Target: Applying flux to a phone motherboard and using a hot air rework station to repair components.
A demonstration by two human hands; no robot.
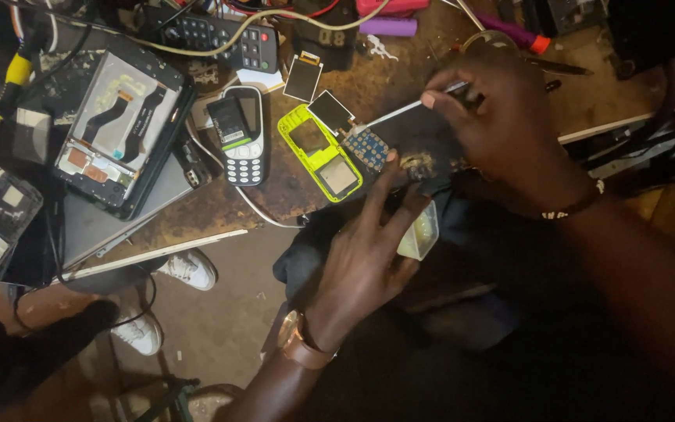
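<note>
cluttered workbench: right hand pinches tweezers; left hand, fingers spread, steadies circuit board.

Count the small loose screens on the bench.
2: one screen below the remote, one tilted above the yellow phone frame. Clutter may hide more.

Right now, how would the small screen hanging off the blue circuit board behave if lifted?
The small screen looks thin and flat, so probably light and fragile. It seems joined to the blue circuit board at one edge, so it would likely flop or drag the board along.
</note>
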